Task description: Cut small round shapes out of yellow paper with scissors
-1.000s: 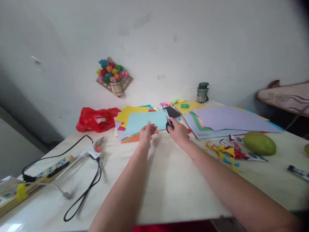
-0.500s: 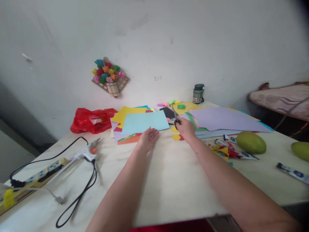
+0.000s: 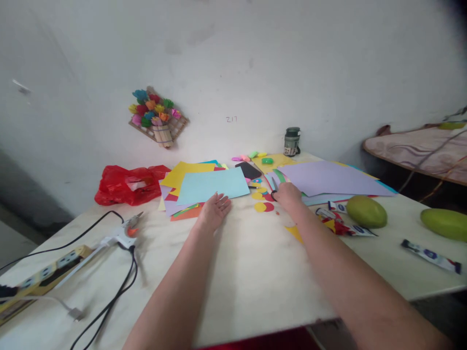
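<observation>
My left hand [image 3: 216, 210] is palm up with its fingers spread, holding nothing, at the near edge of a light blue paper sheet [image 3: 215, 185]. That sheet lies on a stack with a yellow sheet [image 3: 175, 176] and other coloured papers. My right hand [image 3: 289, 195] is closed around the handles of a pair of scissors [image 3: 274, 184], low over the table with the blades pointing away. Just left of it lie several small paper circles, among them a yellow circle [image 3: 260, 207] and a red circle [image 3: 269, 207]. Yellow scraps [image 3: 295, 233] show beside my right forearm.
On the left are a red plastic bag [image 3: 113, 184], a glue gun [image 3: 126, 236] with its cord, and a power strip [image 3: 54, 272]. Lilac sheets [image 3: 328, 177], green fruit [image 3: 367, 212] and tubes [image 3: 430, 255] lie right. A dark phone-like slab [image 3: 248, 170] and a bottle [image 3: 292, 142] stand further back.
My right hand has moved lower and nearer with the scissors, beside the circles. My left hand stays open by the blue sheet. The view has turned slightly to the right.
</observation>
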Demonstrator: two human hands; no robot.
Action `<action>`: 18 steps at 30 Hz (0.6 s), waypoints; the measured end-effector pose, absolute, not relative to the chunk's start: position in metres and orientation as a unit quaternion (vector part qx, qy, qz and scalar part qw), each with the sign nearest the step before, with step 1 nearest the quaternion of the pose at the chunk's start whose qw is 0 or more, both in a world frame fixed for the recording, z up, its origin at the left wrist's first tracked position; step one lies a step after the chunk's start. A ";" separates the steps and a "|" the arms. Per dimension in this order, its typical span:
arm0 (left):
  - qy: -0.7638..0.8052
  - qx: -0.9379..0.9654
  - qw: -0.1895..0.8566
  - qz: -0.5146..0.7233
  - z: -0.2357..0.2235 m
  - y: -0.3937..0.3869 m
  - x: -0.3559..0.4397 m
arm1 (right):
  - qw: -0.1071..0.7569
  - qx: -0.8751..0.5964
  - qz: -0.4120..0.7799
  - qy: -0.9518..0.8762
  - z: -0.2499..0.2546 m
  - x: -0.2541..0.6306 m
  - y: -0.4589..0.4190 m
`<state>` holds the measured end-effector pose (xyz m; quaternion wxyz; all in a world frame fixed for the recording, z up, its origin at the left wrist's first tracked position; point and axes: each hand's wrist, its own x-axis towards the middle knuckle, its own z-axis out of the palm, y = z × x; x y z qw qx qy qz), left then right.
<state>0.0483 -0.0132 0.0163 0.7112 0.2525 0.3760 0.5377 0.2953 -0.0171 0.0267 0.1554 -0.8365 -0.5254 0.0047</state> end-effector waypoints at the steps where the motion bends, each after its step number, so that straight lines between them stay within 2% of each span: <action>1: 0.376 0.261 0.709 0.536 0.017 -0.013 0.047 | 0.150 -0.837 0.014 -0.526 0.027 0.296 -0.017; 5: 0.424 0.335 0.656 0.526 0.021 -0.009 0.034 | 0.152 -0.834 -0.007 -0.530 0.033 0.287 -0.021; 7: 0.491 0.418 0.543 0.539 0.022 -0.006 0.025 | 0.181 -0.812 -0.026 -0.555 0.035 0.277 -0.022; 9: 0.556 0.491 0.386 0.548 0.020 -0.004 0.016 | 0.226 -0.779 -0.025 -0.584 0.033 0.264 -0.019; 12: 0.573 0.624 0.190 0.496 0.013 -0.002 0.009 | 0.277 -0.738 0.033 -0.614 0.027 0.249 -0.007; 15: 0.604 0.678 0.125 0.399 0.004 -0.002 0.011 | 0.281 -0.718 0.056 -0.635 0.024 0.240 0.009; 18: 0.650 0.669 0.111 0.344 -0.001 -0.003 0.014 | 0.233 -0.722 0.073 -0.647 0.029 0.235 0.023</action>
